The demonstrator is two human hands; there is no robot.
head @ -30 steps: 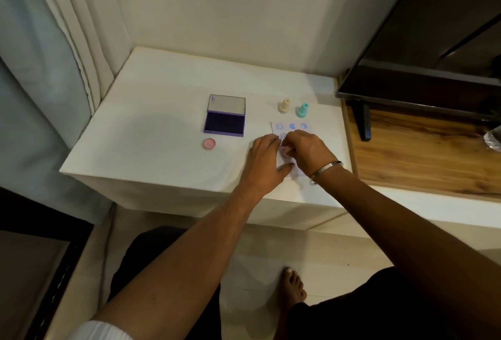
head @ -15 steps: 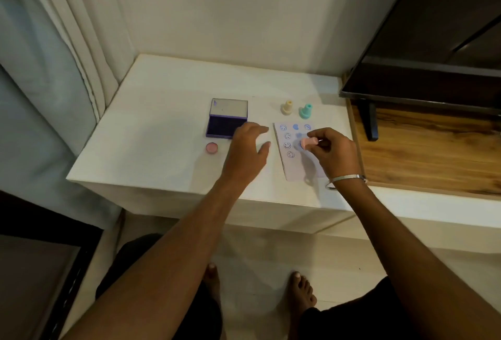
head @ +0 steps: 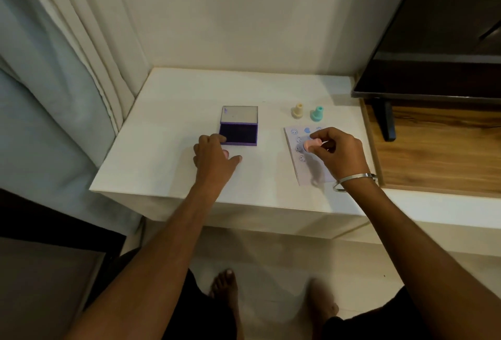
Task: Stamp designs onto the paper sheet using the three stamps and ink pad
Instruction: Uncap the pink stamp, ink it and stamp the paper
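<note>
A small paper sheet point(head: 305, 174) with several blue stamped marks lies on the right part of the white table point(head: 168, 150). My right hand point(head: 337, 154) pinches a pink stamp point(head: 309, 145), tilted on its side just over the sheet's upper half. The purple ink pad point(head: 238, 133) sits open mid-table with its lid up. My left hand point(head: 214, 158) lies flat at the pad's front left corner, fingertips touching it, thumb spread. It covers most of a pink cap point(head: 225, 153). A yellow stamp point(head: 297, 111) and a teal stamp point(head: 317, 113) stand upright behind the sheet.
A dark TV screen point(head: 433, 41) and its stand leg point(head: 385, 122) rest on a wooden shelf point(head: 433, 155) right of the table. Curtains point(head: 67, 68) hang at the left. A wall closes the back. My bare feet are on the floor below the front edge.
My right hand has lifted the pink stamp off the sheet. My left hand has left the sheet and moved left to the ink pad's front corner, over the pink cap.
</note>
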